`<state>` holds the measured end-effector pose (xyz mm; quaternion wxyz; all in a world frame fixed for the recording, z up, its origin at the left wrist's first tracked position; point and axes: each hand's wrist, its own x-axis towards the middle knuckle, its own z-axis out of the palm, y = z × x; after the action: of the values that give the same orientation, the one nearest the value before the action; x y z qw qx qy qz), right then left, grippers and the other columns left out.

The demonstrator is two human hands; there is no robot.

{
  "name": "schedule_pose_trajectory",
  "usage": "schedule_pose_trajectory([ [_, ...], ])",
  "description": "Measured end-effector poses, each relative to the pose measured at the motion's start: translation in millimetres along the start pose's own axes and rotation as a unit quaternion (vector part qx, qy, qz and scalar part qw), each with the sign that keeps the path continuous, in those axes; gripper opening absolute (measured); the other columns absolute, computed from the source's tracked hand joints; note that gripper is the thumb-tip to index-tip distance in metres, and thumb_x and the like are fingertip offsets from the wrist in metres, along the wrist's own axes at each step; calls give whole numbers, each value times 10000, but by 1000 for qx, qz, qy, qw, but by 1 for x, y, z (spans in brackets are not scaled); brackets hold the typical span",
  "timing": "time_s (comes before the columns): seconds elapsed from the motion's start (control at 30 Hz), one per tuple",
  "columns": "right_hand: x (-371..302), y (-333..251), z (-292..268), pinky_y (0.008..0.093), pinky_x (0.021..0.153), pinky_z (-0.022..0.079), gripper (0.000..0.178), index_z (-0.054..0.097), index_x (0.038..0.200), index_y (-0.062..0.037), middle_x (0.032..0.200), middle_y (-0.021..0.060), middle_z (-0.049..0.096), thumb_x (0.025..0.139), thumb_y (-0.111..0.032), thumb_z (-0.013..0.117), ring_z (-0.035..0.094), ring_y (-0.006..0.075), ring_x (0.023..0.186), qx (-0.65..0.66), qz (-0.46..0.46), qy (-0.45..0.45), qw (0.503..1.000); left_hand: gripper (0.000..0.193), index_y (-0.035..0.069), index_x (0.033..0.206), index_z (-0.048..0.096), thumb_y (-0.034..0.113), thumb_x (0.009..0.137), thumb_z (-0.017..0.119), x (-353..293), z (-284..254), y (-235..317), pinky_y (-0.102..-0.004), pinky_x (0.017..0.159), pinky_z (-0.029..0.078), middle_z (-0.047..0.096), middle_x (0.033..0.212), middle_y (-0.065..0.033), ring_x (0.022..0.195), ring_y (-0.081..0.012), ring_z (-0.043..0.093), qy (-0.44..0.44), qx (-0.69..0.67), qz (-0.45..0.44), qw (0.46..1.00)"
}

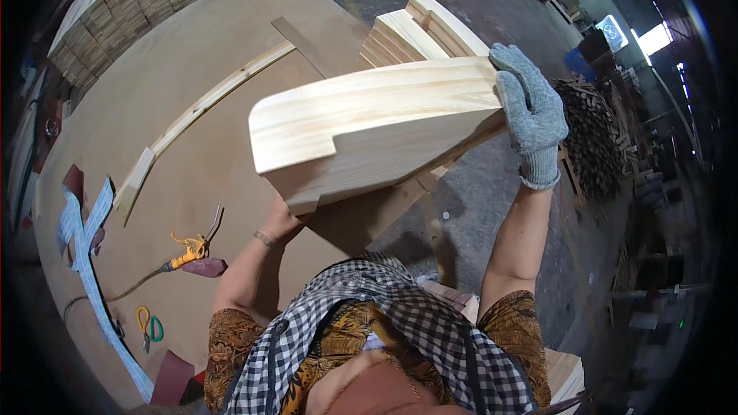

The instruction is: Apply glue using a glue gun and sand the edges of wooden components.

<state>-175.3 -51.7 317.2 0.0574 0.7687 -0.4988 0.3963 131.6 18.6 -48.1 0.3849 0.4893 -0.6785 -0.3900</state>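
A broad pale wooden board [377, 119] with a rounded corner and a stepped notch is held up tilted in front of me. My right hand [532, 119], in a grey knitted glove, grips its right end, fingers pressed together along the edge. Under the left end is my bare left hand [280, 220], holding the board from below; its fingers are hidden behind the wood. Just beyond the board, a stack of similar shaped wooden pieces [419, 31] lies at the far edge of the brown table [207, 142].
On the table's left lie a long wood strip [207, 100], a yellow air blow gun [191, 252] with a hose, scissors [144, 327], blue-backed abrasive strips [94, 284] and maroon sandpaper [172, 378]. Stacked wood blocks [131, 15] stand far left. A dark pile [590, 138] is on the right.
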Motion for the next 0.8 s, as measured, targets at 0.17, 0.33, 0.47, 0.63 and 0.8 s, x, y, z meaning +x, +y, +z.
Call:
schedule_pose_trajectory([
  [0.17, 5, -19, 7, 355, 902, 439, 228, 648, 986, -50, 1019, 126, 636, 792, -167, 633, 580, 258, 1032, -44, 0, 9, 999, 455, 49, 1108, 528, 210, 706, 670, 11, -23, -4, -377, 893, 415, 541, 1111, -133, 1057, -288, 497, -55, 31, 21, 998],
  [0.33, 7, -52, 25, 361, 892, 450, 212, 657, 967, -50, 986, 125, 647, 783, -154, 644, 599, 264, 995, -26, -55, 26, 998, 430, 69, 1060, 568, 228, 681, 697, -16, -47, -43, -386, 883, 425, 565, 1076, -131, 1034, -312, 515, -54, 37, -7, 998],
  [0.47, 1, -78, 39, 369, 948, 394, 228, 617, 1030, 26, 1053, 157, 620, 835, -73, 550, 560, 277, 1056, 8, -93, 9, 996, 397, 89, 1065, 577, 216, 703, 677, -44, -77, -24, -391, 900, 409, 561, 1101, -104, 1047, -307, 508, -100, 101, -39, 989],
  [0.63, -1, -82, 32, 356, 978, 349, 318, 540, 1131, 67, 1142, 163, 570, 918, -137, 421, 522, 248, 1082, 52, -71, -37, 995, 772, 99, 1320, 334, 206, 663, 723, -64, -80, -29, -410, 987, 309, 440, 1221, -168, 1134, -347, 380, -17, 170, 23, 985],
  [0.8, -8, -80, 19, 342, 972, 361, 313, 525, 1147, 70, 1176, 165, 553, 933, -124, 405, 523, 242, 1090, 47, -63, -76, 994, 639, 62, 1235, 401, 148, 675, 698, -119, -108, 11, -422, 967, 332, 482, 1128, -155, 1105, -330, 415, 88, 252, -8, 964],
])
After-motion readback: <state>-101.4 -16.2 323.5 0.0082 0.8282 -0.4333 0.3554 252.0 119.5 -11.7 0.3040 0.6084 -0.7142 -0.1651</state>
